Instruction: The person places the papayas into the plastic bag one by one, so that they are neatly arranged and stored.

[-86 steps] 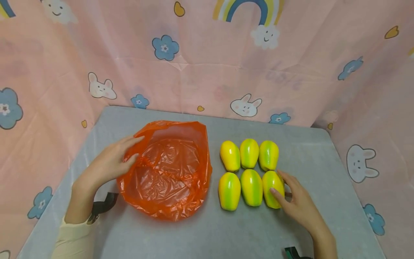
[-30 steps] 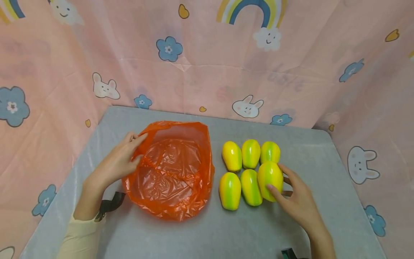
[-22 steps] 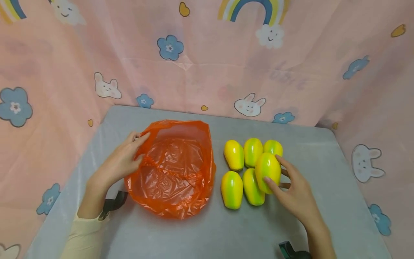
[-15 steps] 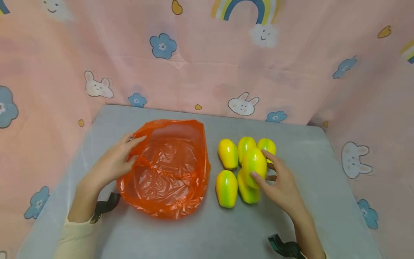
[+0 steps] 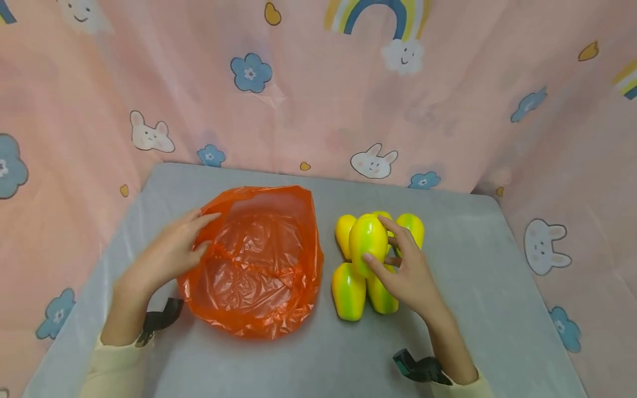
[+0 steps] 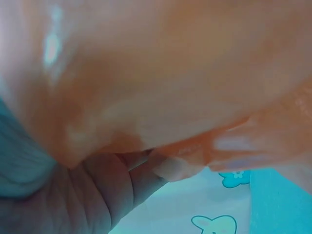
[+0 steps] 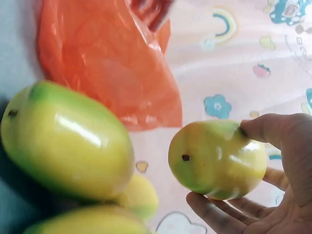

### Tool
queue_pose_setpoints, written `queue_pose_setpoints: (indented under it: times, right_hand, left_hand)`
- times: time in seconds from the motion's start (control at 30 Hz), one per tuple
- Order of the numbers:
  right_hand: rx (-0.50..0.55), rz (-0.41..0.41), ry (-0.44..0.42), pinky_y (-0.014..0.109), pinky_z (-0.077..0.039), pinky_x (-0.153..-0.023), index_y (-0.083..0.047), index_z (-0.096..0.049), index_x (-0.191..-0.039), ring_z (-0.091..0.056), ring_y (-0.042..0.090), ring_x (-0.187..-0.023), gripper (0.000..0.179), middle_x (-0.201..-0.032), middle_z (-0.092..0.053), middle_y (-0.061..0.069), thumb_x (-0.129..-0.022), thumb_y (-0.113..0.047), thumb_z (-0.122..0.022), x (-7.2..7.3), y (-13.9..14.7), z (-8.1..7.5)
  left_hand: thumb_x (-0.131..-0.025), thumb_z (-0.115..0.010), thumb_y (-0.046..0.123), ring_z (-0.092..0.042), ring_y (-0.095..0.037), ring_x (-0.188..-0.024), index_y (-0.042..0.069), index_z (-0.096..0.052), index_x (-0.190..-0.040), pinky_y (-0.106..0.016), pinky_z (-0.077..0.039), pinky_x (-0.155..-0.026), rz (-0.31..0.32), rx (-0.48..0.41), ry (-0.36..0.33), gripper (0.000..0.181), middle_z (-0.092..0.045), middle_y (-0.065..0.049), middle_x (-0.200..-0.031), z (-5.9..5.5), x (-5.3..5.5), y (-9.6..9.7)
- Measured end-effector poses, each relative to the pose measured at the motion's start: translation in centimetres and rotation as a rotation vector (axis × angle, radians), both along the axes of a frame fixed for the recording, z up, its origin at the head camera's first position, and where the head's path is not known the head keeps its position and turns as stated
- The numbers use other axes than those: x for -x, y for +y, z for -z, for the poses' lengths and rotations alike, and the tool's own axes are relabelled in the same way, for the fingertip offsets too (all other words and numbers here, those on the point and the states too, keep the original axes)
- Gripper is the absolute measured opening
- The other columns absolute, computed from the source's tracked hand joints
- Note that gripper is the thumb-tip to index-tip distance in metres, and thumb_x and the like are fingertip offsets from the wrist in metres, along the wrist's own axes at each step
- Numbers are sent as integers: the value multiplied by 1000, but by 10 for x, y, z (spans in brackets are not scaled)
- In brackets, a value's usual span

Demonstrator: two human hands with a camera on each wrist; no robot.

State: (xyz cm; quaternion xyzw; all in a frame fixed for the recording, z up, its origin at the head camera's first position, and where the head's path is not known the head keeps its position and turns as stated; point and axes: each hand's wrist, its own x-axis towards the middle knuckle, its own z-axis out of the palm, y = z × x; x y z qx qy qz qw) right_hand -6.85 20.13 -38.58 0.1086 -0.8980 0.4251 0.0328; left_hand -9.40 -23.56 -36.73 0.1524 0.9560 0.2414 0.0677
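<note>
My right hand (image 5: 405,268) grips a glossy yellow-and-green papaya (image 5: 368,243) between thumb and fingers, raised above the others. The right wrist view shows that papaya (image 7: 217,158) with its dark stem stub facing the camera. Under and around it lie several more papayas (image 5: 348,293) in two rows, some partly hidden. At the left, my left hand (image 5: 176,249) holds the left rim of an orange plastic bag (image 5: 298,320), whose mouth faces up. Only part of the left hand (image 6: 102,190) shows beneath the bag film in the left wrist view.
Everything stands on a grey table (image 5: 278,365). A pink patterned curtain (image 5: 308,110) hangs behind and along both sides. Dark mounts are strapped to both wrists; the right mount (image 5: 418,367) hangs low over the table.
My right hand has lifted the near right papaya and carried it left over the other papayas towards the bag. The left hand has stayed at the bag's rim.
</note>
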Motion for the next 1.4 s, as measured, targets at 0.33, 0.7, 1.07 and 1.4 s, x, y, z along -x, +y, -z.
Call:
queue_pose_setpoints:
  times: [0.33,0.7,1.07,1.4]
  right_hand:
    - [91,-59,-11,48,-66,-92,-26,-39,-163,-62,32,-133,78,-161,-48,5,-95,-27,-78,12,-37,-11]
    - [108,-136,-71,46,-66,-93,-25,-39,-160,-62,35,-135,75,-159,-47,5,-95,-27,-78,24,-64,-17]
    - [146,-230,-29,39,-68,-84,-21,-43,-159,-64,34,-132,73,-156,-50,7,-95,-25,-79,40,-92,-23]
    - [72,-266,-36,40,-67,-85,-21,-44,-159,-65,32,-128,75,-149,-53,9,-94,-30,-79,48,-119,-31]
  left_hand:
    - [-95,-62,-1,-46,-52,-146,-5,-45,-156,-69,-45,-114,4,-6,-22,64,-40,-31,-163,-1,-4,2]
    - [-90,-55,-9,-45,-54,-146,-10,-43,-156,-65,-53,-107,13,-5,-22,67,-33,-35,-166,6,-5,6]
    - [-89,-50,-11,-41,-54,-149,-9,-40,-157,-66,-49,-111,13,7,-49,69,-29,-35,-168,0,-6,6]
    - [-89,-53,-10,-41,-55,-148,-12,-38,-157,-68,-46,-113,11,8,-37,70,-31,-35,-166,-1,-8,2]
